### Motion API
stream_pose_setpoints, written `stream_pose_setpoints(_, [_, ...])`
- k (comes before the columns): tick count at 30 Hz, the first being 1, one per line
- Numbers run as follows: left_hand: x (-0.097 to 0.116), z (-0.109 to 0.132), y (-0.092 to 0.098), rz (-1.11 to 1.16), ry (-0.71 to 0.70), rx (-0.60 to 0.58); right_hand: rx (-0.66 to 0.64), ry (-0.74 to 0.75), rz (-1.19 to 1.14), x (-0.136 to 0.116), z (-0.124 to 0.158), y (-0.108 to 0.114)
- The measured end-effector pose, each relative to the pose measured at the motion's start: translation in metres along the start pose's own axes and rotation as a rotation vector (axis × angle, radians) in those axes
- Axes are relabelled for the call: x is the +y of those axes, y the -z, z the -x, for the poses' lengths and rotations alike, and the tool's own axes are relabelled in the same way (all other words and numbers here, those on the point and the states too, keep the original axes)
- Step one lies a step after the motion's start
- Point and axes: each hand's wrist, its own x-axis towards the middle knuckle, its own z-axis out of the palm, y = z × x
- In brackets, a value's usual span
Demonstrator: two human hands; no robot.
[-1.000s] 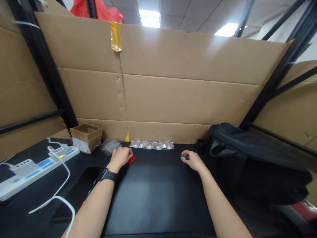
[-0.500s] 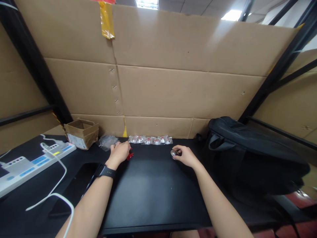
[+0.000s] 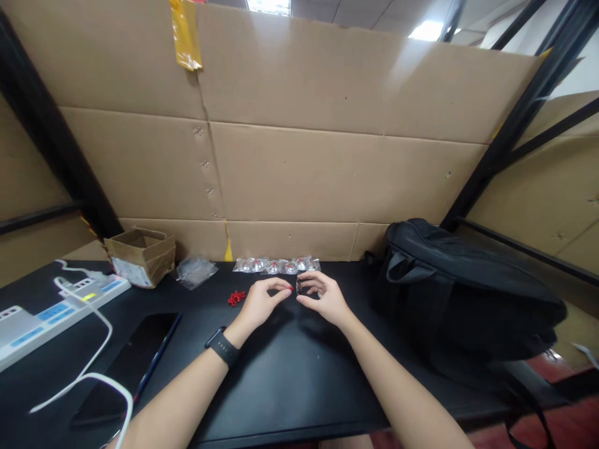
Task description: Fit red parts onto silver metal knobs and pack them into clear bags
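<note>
My left hand is raised over the table, its thumb and fingertips pinched on a small red piece. Facing it, my right hand grips a small round shiny disc on edge between thumb and fingers. The red piece is close to the disc; whether they touch, I cannot tell. A little pile of red pieces lies left of my left hand. Behind both hands, several round silvery items with red spots, in clear plastic bags, form a row along the cardboard wall.
Crumpled clear plastic bags lie beside an open cardboard box at the back left. A dark tablet-like slab, a white power strip and a loose white cable occupy the left side. A black bag fills the right.
My left hand has left the red pile and moved right with a red piece. My right hand has brought the disc left, so the two hands now meet near the middle.
</note>
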Motion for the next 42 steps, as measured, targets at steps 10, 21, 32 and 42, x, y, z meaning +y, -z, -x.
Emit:
stream_pose_setpoints(10, [0.018, 0.006, -0.004, -0.362, -0.082, 0.036, 0.022, -0.011, -0.079, 0.004, 0.002, -0.009])
stream_pose_setpoints(21, [0.018, 0.011, -0.014, -0.488, -0.088, 0.097, 0.03, -0.003, -0.103, 0.004, 0.002, -0.017])
stream_pose_setpoints(32, [0.015, 0.011, -0.016, -0.477, -0.148, 0.144, 0.093, -0.069, -0.157, 0.014, 0.0, -0.02])
stream_pose_setpoints(42, [0.02, 0.013, -0.015, -0.507, -0.242, 0.164, 0.11, -0.167, -0.247, 0.012, 0.001, -0.021])
